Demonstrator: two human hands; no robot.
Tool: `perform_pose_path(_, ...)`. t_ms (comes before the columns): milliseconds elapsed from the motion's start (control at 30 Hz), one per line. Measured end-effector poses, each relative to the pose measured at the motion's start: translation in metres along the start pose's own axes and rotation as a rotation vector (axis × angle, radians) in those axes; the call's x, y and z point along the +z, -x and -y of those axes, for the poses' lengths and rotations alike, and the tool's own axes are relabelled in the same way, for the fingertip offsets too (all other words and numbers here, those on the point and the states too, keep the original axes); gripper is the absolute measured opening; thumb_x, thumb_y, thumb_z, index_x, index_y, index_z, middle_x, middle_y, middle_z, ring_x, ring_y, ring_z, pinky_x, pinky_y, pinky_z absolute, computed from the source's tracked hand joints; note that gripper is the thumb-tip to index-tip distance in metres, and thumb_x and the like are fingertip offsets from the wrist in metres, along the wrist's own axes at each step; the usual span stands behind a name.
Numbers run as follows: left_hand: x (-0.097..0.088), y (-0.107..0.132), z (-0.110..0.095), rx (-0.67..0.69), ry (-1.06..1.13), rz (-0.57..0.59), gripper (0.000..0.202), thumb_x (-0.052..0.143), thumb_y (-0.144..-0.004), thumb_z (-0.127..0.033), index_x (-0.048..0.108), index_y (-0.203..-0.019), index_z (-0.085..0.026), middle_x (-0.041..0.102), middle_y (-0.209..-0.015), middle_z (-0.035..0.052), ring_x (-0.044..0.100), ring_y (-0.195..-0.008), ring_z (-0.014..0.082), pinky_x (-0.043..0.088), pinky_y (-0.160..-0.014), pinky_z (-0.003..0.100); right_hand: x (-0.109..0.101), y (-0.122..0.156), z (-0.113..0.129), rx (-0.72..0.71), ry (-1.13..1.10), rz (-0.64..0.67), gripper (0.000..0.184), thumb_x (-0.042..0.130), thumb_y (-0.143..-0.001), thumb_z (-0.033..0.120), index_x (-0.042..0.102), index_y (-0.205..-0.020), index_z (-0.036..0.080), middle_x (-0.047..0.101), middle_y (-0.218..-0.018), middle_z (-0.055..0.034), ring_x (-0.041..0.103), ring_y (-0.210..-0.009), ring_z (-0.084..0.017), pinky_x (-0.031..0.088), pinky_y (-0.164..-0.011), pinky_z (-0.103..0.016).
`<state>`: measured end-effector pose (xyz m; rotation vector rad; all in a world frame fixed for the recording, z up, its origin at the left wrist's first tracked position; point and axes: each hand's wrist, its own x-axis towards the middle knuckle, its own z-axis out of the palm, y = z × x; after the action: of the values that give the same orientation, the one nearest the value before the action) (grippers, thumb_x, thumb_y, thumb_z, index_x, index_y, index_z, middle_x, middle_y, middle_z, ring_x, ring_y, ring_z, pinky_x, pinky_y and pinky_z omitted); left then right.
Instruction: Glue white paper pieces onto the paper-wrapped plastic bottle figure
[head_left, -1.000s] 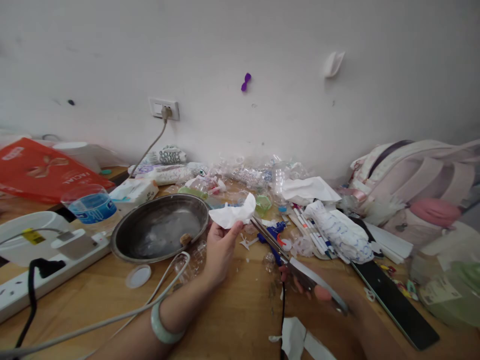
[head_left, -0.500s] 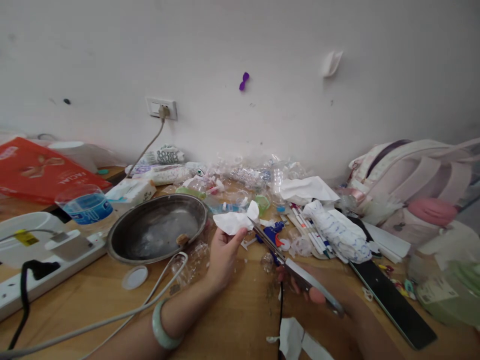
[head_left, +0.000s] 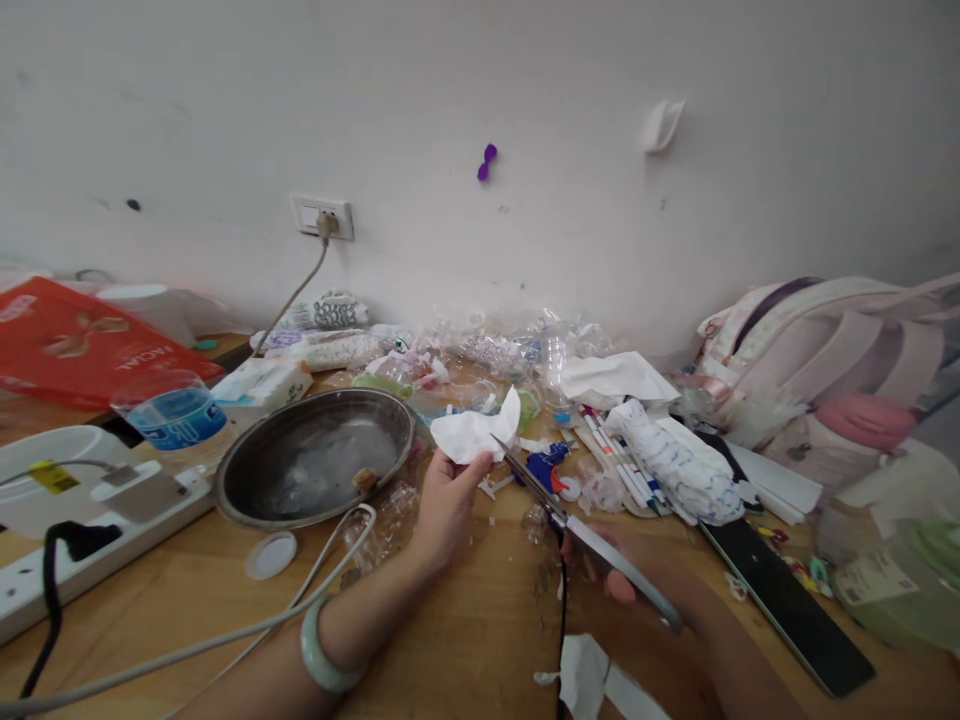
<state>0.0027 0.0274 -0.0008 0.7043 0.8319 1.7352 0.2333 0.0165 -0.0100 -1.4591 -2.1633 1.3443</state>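
Observation:
Between the thumb and fingers of my left hand [head_left: 448,500] is a piece of white paper [head_left: 472,435], with one pointed corner sticking up at the right. My right hand [head_left: 611,570] grips a pair of scissors [head_left: 592,545] by the handles. The scissor tips meet the paper's lower right edge, close to my left thumb. Behind the blades lies a blue glue gun [head_left: 546,462] with a dark cord running down the table. White paper scraps [head_left: 585,675] rest at the table's front edge, below my right hand.
A metal basin [head_left: 247,490] stands left, near a white power strip [head_left: 142,545] and a grey cable [head_left: 247,628]. Crumpled plastic and bottles [head_left: 555,365] line the wall. Markers [head_left: 622,460], a dark flat slab [head_left: 795,610] and a pink backpack [head_left: 832,350] are on the right.
The paper has turned a little, its right corner now standing higher. My right hand and the scissors have shifted slightly, with the blades still against the paper.

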Motion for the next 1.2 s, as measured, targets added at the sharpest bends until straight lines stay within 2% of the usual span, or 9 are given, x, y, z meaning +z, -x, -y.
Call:
perform_pose_path(100, 0.001, 0.001, -0.002, 0.001, -0.016, -0.003, 0.046, 0.075, -0.062, -0.028, 0.062, -0.104, -0.017, 0.069, -0.106, 0.0083, 0.060, -0.104, 0.0220, 0.043, -0.094, 0.035, -0.007, 0.002, 0.011, -0.011, -0.090, 0.066, 0.022, 0.048, -0.069, 0.026, 0.064, -0.084, 0.023, 0.063, -0.063, 0.0002, 0.057, -0.065, -0.017, 0.041, -0.058, -0.025)
perform_pose_path(233, 0.000, 0.000, -0.002, -0.001, -0.018, -0.001, 0.045, 0.075, -0.062, -0.028, 0.061, -0.104, -0.017, 0.068, -0.108, 0.0076, 0.059, -0.105, 0.0214, 0.042, -0.095, 0.035, -0.008, 0.003, 0.023, -0.023, -0.012, 0.020, 0.016, 0.051, -0.060, 0.020, 0.062, -0.073, 0.020, 0.065, -0.067, -0.0005, 0.057, -0.068, -0.018, 0.040, -0.063, -0.026)
perform_pose_path(433, -0.003, -0.004, 0.000, 0.010, -0.036, -0.014, 0.044, 0.074, -0.062, -0.028, 0.062, -0.103, -0.016, 0.069, -0.104, 0.0079, 0.061, -0.100, 0.0212, 0.044, -0.091, 0.034, -0.001, 0.003, 0.030, -0.073, 0.085, -0.049, 0.013, 0.047, -0.065, 0.018, 0.059, -0.060, 0.021, 0.067, -0.068, -0.0009, 0.057, -0.065, -0.017, 0.041, -0.062, -0.026)
perform_pose_path(733, -0.002, -0.003, -0.001, -0.002, -0.024, -0.020, 0.042, 0.075, -0.062, -0.028, 0.063, -0.101, -0.017, 0.069, -0.103, 0.0071, 0.062, -0.097, 0.0202, 0.045, -0.088, 0.033, 0.004, -0.002, 0.022, -0.102, 0.098, -0.084, 0.014, 0.051, -0.070, 0.027, 0.058, -0.059, 0.021, 0.065, -0.068, -0.0016, 0.055, -0.064, -0.017, 0.039, -0.058, -0.026)
perform_pose_path(933, -0.004, -0.005, 0.000, -0.020, -0.012, -0.007, 0.041, 0.075, -0.062, -0.026, 0.062, -0.101, -0.017, 0.070, -0.101, 0.0052, 0.061, -0.097, 0.0182, 0.043, -0.090, 0.031, 0.005, 0.000, 0.025, -0.070, 0.069, -0.097, 0.012, 0.051, -0.065, 0.025, 0.058, -0.057, 0.021, 0.064, -0.066, -0.0021, 0.053, -0.064, -0.018, 0.039, -0.058, -0.027)
perform_pose_path(1200, -0.004, -0.007, 0.002, -0.021, -0.014, -0.005, 0.044, 0.076, -0.060, -0.027, 0.063, -0.101, -0.016, 0.070, -0.101, 0.0068, 0.061, -0.098, 0.0200, 0.042, -0.090, 0.032, 0.005, -0.001, 0.026, -0.036, 0.056, -0.094, 0.013, 0.051, -0.064, 0.024, 0.060, -0.056, 0.020, 0.064, -0.067, -0.0026, 0.055, -0.063, -0.018, 0.040, -0.059, -0.027)
